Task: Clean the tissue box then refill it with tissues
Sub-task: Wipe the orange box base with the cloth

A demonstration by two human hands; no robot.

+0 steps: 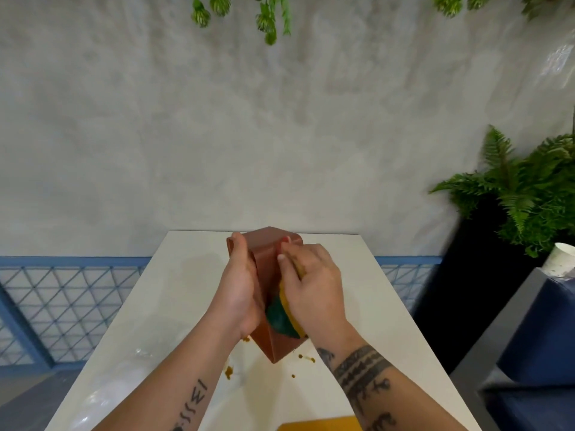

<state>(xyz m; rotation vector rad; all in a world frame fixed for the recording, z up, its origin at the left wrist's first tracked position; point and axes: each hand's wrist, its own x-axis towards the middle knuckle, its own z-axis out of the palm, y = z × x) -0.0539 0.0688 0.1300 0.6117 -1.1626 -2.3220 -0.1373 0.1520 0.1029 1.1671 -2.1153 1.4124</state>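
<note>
Grips the brown tissue box (pixel 264 244) from the left with the left hand (pixel 239 284), fingers and thumb curled round its left side, thumb tip up at the far top edge. Holds it tilted over the middle of the white table (pixel 357 306), with only the near low corner touching the tabletop. Presses a sponge (pixel 281 318), yellow on one side and dark green on the other, against the right face of the box with the right hand (pixel 314 284), and clasps that sponge under curled fingers and thumb.

On the table around the low corner: small orange-brown smears (pixel 229 371) to the near left, a few more to the right. At the near edge, cut off by the frame: a flat yellow thing (pixel 320 424), kind not clear. On the near left of the table: something clear and glossy (pixel 124 384), too blurred to name.

Off the table to the right: a fern (pixel 529 194) in a dark planter, and near it a white cup (pixel 561 259). To the left, beyond the table: a blue lattice railing (pixel 62 300). Far behind: a grey wall (pixel 217 135), with green sprigs (pixel 270 23) hanging at the top.
</note>
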